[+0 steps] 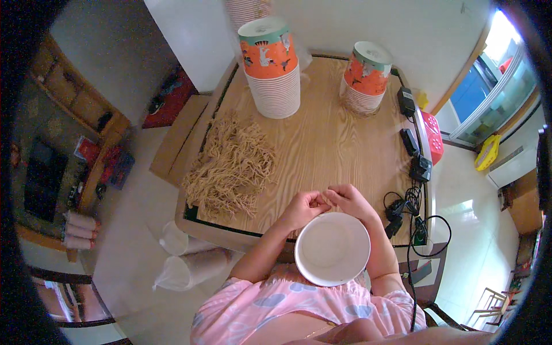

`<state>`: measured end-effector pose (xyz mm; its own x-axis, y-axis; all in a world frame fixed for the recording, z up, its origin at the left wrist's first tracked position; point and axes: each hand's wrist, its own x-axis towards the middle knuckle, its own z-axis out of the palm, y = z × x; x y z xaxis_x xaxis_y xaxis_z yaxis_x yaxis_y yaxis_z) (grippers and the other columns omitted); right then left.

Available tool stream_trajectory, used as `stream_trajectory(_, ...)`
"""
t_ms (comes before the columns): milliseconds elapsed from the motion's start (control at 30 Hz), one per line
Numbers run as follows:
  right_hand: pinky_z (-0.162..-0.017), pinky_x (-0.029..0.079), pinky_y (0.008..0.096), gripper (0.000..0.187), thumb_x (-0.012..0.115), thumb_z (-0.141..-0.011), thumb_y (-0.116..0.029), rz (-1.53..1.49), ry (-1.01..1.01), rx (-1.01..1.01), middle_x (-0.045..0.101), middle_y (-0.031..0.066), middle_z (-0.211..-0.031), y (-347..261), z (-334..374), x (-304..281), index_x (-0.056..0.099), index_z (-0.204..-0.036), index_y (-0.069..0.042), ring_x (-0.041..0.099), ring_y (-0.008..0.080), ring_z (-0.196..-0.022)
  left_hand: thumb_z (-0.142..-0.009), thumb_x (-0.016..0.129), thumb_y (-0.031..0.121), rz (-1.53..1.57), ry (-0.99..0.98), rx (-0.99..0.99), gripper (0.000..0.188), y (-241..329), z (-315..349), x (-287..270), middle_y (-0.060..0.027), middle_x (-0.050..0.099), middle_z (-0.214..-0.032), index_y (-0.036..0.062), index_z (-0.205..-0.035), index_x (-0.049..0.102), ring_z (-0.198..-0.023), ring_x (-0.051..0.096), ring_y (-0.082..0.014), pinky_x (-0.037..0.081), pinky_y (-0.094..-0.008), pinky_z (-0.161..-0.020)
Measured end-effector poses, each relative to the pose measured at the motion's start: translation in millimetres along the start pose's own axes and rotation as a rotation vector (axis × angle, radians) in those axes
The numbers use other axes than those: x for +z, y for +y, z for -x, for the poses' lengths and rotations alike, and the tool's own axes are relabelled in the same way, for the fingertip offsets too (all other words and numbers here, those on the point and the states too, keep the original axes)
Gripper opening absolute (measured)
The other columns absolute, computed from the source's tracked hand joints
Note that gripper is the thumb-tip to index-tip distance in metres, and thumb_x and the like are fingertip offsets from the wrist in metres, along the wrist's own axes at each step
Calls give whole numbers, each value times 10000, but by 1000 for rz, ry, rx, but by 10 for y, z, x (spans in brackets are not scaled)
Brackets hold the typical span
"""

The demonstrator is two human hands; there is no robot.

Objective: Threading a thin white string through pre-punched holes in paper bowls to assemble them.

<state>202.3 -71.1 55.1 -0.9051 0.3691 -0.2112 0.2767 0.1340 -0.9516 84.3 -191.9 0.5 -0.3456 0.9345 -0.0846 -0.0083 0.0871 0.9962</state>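
Note:
A white paper bucket (332,250), its round mouth facing up toward me, sits between my forearms at the table's near edge. My left hand (303,210) and my right hand (351,202) meet just beyond its far rim. The fingers of both are pinched together, and whatever lies between them is too small or hidden to name. Left of my hands lies a heap of tan twisted cords (233,167) on the wooden table (322,138). Which part of the bucket my fingers touch, if any, I cannot tell.
Upside-down orange and green printed buckets form a tall stack (273,69) and a shorter stack (368,77) at the back. Black power adapters (421,168) and tangled cables (405,204) line the right edge. Bagged stacks of buckets (192,270) lie on the floor at left.

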Motion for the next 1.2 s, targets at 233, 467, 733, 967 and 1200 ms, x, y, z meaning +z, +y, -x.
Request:
stream_trajectory(233, -625, 446, 285, 324, 512, -904, -256, 209, 87, 35, 580, 17, -691, 39, -67, -108, 606, -843, 48, 490, 90, -693, -799, 651, 68, -180, -33, -98, 87, 76, 2, -34, -23, 636, -790, 8, -841, 604, -731, 575, -86, 481, -254, -665)
stream_trajectory(467, -621, 439, 276, 267, 497, -913, -214, -66, -103, -36, 573, 16, -714, -20, -48, -25, 565, -797, 17, 498, 88, -688, -810, 639, 68, -18, -42, -17, 131, 95, 7, -13, -22, 645, -849, 21, -931, 623, -769, 591, -91, 495, -255, -710)
stream_trajectory(733, -626, 386, 230, 165, 536, -892, -142, -44, -86, 11, 493, -20, -715, -1, -63, -69, 536, -785, -17, 441, 61, -706, -810, 643, 77, -260, -32, -97, 95, 30, -19, -51, -17, 636, -813, 26, -887, 620, -748, 585, -93, 490, -259, -693)
stream_trajectory(967, -753, 432, 234, 91, 605, -841, -95, -253, -142, -189, 581, 35, -814, 248, -131, -193, 614, -838, -4, 541, 93, -790, -797, 653, 72, -75, 19, 19, 76, -26, -27, -10, -18, 626, -758, 17, -823, 608, -714, 576, -89, 488, -264, -658)
stream_trajectory(1200, -687, 436, 257, 64, 617, -815, -77, 78, -7, -235, 590, 51, -770, 206, -149, -97, 607, -805, -15, 552, 132, -762, -780, 673, 87, -141, 25, -33, 106, 28, -1, -36, -21, 620, -725, 11, -802, 603, -661, 555, -84, 471, -262, -601)
